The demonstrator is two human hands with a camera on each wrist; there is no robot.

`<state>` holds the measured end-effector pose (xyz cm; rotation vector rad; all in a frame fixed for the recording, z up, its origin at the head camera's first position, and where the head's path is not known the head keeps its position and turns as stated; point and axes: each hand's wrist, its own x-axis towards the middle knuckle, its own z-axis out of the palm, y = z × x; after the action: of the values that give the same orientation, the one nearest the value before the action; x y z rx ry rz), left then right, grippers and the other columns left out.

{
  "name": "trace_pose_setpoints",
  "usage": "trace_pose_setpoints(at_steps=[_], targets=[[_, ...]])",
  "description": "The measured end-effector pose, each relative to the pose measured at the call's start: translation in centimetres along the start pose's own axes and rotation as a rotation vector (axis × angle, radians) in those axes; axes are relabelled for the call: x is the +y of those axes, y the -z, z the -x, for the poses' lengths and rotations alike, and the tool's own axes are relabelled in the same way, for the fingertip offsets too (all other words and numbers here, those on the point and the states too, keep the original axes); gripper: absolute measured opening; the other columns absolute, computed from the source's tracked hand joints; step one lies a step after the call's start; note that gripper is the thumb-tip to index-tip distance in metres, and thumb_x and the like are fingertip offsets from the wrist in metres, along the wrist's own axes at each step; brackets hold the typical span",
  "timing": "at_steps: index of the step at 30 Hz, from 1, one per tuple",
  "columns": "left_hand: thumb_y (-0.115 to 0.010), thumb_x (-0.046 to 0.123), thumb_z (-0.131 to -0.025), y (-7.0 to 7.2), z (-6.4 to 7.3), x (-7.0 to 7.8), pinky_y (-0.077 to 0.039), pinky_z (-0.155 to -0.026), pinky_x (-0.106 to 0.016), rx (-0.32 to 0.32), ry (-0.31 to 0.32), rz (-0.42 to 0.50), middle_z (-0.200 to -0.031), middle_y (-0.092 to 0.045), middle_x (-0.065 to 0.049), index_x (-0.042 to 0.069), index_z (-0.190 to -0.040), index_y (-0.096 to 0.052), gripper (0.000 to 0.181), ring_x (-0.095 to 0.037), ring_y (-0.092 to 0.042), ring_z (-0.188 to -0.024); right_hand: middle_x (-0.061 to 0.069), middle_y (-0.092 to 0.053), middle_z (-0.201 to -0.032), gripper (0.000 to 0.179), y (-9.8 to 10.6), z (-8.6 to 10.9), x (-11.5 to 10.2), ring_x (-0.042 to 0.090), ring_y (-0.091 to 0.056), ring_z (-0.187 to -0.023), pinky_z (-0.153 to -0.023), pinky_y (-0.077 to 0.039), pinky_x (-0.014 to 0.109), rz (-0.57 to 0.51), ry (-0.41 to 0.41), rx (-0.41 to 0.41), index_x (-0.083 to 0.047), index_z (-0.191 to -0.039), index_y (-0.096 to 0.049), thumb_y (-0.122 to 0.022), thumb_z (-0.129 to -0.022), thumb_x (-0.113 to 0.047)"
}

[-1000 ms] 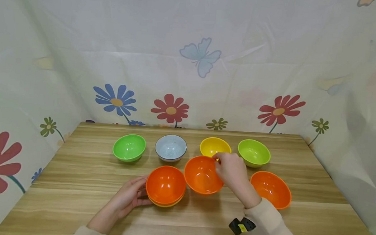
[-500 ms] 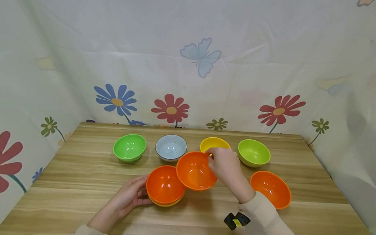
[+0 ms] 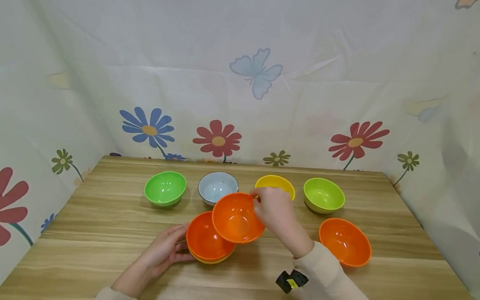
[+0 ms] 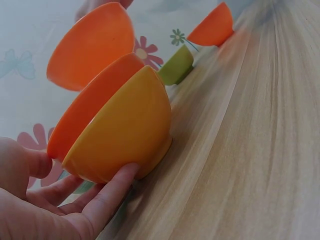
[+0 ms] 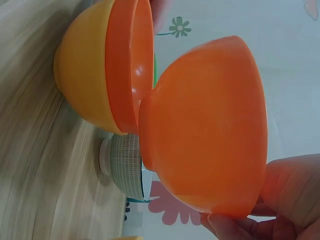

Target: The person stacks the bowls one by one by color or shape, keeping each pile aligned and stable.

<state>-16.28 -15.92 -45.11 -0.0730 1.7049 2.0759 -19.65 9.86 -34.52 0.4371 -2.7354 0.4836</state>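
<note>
My right hand point(image 3: 275, 212) pinches the rim of an orange bowl point(image 3: 237, 218), thumb and fingertips at its right side. This bowl hangs tilted over a stack of two bowls, partly covering it in the head view. In the stack, an orange bowl point(image 4: 95, 107) sits inside a yellow bowl point(image 4: 127, 127) that stands on the table. My left hand point(image 3: 168, 251) holds the stack from the left, its fingers against the yellow bowl's side and its thumb near the orange rim. In the right wrist view the held bowl's base overlaps the stack's rim; contact cannot be told.
Along the back of the wooden table point(image 3: 93, 251) stand a green bowl point(image 3: 165, 189), a grey-blue bowl point(image 3: 217, 187), a second yellow bowl point(image 3: 273, 182) and a lime bowl point(image 3: 324, 196). Another orange bowl point(image 3: 345, 242) is at right. A flowered cloth point(image 3: 172, 49) hangs behind.
My right hand has carried the orange bowl leftward, from beside the stack to over its right part. The left hand and the stack have stayed in place.
</note>
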Motion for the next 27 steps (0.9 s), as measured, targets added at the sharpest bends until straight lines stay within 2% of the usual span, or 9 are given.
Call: trace_pose_setpoints(at_steps=[10, 15, 23, 27], targets=[[-0.043, 0.030, -0.097, 0.0, 0.1, 0.0, -0.051, -0.085, -0.047, 0.001, -0.011, -0.004, -0.131, -0.049, -0.012, 0.000, -0.140, -0.033, 0.053, -0.020, -0.059, -0.100, 0.005, -0.069, -0.074, 0.013, -0.6, 0.0, -1.2, 0.013, -0.051, -0.053, -0.046, -0.043, 0.017, -0.059, -0.010, -0.043, -0.007, -0.087, -0.074, -0.063, -0.080, -0.004], [-0.043, 0.029, -0.097, 0.0, 0.1, 0.0, -0.051, -0.085, -0.047, 0.002, -0.011, -0.001, -0.132, -0.049, -0.011, 0.001, -0.140, -0.033, 0.052, -0.020, -0.059, -0.101, 0.005, -0.069, -0.073, 0.015, -1.2, -0.1, -1.6, 0.011, -0.049, -0.050, -0.044, -0.040, 0.016, -0.089, 0.005, -0.033, -0.008, -0.087, -0.074, -0.062, -0.080, -0.003], [-0.045, 0.031, -0.096, 0.0, 0.1, 0.0, -0.051, -0.085, -0.047, 0.009, -0.009, -0.003, -0.135, -0.045, -0.014, 0.001, -0.140, -0.033, 0.054, -0.020, -0.059, -0.101, 0.005, -0.069, -0.076, 0.016, -1.9, -0.2, -2.0, 0.009, -0.047, -0.049, -0.043, -0.039, 0.014, -0.138, -0.020, -0.080, -0.008, -0.088, -0.074, -0.060, -0.081, -0.003], [-0.044, 0.030, -0.097, -0.1, 0.1, 0.0, -0.051, -0.085, -0.047, 0.020, -0.007, -0.003, -0.136, -0.044, -0.016, 0.000, -0.140, -0.033, 0.054, -0.020, -0.059, -0.100, 0.005, -0.069, -0.074, 0.016, -2.5, -0.1, -2.1, 0.010, -0.047, -0.049, -0.042, -0.039, 0.015, -0.157, 0.002, -0.062, -0.007, -0.087, -0.074, -0.061, -0.080, -0.002]])
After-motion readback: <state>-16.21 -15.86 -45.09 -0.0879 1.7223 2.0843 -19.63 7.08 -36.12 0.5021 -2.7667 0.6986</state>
